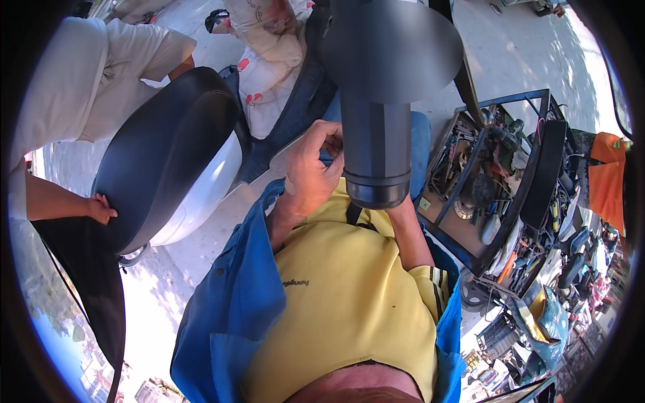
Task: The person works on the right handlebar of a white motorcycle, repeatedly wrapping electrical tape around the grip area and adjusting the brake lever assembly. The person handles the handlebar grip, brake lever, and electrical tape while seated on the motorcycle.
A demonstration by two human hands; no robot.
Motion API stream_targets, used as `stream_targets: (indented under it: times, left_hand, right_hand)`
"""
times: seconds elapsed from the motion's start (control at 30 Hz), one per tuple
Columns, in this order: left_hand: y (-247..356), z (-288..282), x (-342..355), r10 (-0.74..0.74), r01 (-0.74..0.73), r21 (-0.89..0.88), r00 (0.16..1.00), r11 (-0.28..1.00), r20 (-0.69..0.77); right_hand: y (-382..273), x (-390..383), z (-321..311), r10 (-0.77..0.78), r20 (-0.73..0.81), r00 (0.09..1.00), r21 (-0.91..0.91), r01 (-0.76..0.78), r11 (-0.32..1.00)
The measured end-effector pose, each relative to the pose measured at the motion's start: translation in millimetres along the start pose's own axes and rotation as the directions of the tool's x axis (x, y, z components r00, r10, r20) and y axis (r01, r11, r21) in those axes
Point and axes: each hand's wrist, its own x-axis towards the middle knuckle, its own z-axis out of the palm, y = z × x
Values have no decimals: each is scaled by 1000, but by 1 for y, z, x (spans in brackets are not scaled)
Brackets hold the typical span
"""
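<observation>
My left hand (314,161) is in the upper middle, in front of my yellow shirt. Its fingers are curled, with thumb and forefinger close together beside a thick dark cylinder (377,151); whatever they hold is hidden. The cylinder hangs large across the view, its upper part under a blurred grey patch. Behind its lower end my right forearm (411,235) disappears, so the right hand and its fingers are hidden. Left of my left hand are the dark footboard (272,144) and black seat (171,151) of a scooter with a white body panel (205,191).
Another person in beige rests a hand (103,209) on the seat's edge. A quilted, patterned cover (269,74) lies at the scooter's front. To my right stands a metal-framed tool cart (470,252) full of hand tools and parts, with an orange cloth (608,178) beyond. More clutter surrounds the cart.
</observation>
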Motion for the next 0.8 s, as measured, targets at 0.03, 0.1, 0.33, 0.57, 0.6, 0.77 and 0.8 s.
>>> stream_targets:
  times: [0.03,0.1,0.33,0.57,0.6,0.77,0.8]
  left_hand:
    - [-2,2,0,5,-5,13,1000,1000,-13]
    - [0,2,1,17,-17,51,1000,999,-2]
    - [18,-3,13,185,-203,234,978,951,96]
    - [9,3,9,21,-25,88,999,996,49]
    - [9,3,10,48,-55,125,997,991,61]
    - [4,4,12,88,-108,229,992,967,95]
    - [2,4,11,91,-112,232,991,966,101]
  right_hand:
    - [5,0,1,-28,-8,1000,-25,28,999]
    - [11,-1,3,-85,-25,996,-74,82,994]
    - [-4,3,5,-253,-34,967,-321,229,919]
    - [-9,7,6,-381,-36,924,-468,321,823]
    - [-10,7,6,-388,-41,921,-474,324,819]
    - [-14,7,6,-377,-66,924,-446,311,839]
    - [-15,7,5,-371,-66,926,-443,306,843]
